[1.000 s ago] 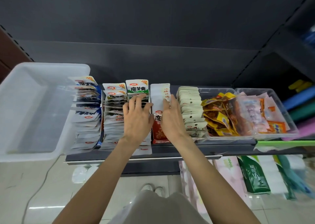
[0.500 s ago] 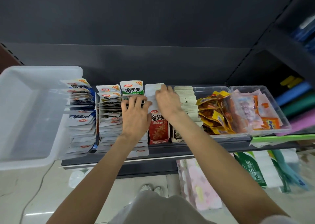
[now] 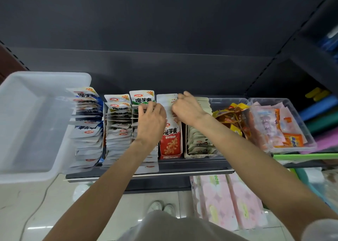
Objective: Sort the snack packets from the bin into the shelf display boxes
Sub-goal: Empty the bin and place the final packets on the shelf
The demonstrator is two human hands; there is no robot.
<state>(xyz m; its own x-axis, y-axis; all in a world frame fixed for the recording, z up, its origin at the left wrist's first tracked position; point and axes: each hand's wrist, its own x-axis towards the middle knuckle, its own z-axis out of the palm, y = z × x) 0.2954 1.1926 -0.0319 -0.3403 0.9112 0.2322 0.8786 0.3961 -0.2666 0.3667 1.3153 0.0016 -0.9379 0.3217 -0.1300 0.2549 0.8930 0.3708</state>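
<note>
My hands among the shelf display boxes.
From the left: white bin (image 3: 27,123); packets marked "20%" and 魔芋爽 (image 3: 142,98). My left hand (image 3: 150,124), fingers curled, rests on the green-labelled row; my right hand (image 3: 188,108) pinches the white packets (image 3: 167,101) behind the red box (image 3: 171,143).
</note>
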